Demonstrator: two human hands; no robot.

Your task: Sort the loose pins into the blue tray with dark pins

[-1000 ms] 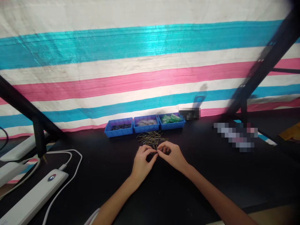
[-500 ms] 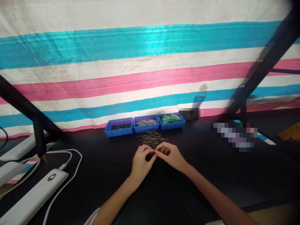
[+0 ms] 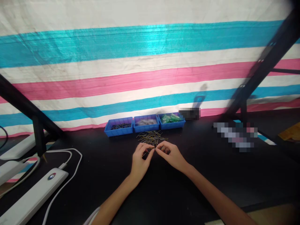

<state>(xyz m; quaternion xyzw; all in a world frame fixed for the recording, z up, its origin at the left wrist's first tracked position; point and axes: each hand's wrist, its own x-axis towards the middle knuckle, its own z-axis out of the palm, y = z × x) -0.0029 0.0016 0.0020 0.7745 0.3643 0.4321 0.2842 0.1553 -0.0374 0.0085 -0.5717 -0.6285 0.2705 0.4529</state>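
Rods [image 3: 151,137], thin and metallic, lie in a loose pile on the black table [image 3: 161,193], just beyond the two hands I follow from afar. I see the left hand [image 3: 142,157] with thumb and forefinger curled nearly together, and the right hand [image 3: 172,153] in a similar pinch, their tips close to meeting. I cannot tell (the tips are too small from here) what either holds. Three blue trays [image 3: 147,127] stand in a row on the far side.

One head cam, fairly near, peering forward and down over the black tabletop [image 3: 161,190]; forearms [image 3: 117,198] at 5 and 7 o'clock, striped tarp [image 3: 140,72] toward 12.
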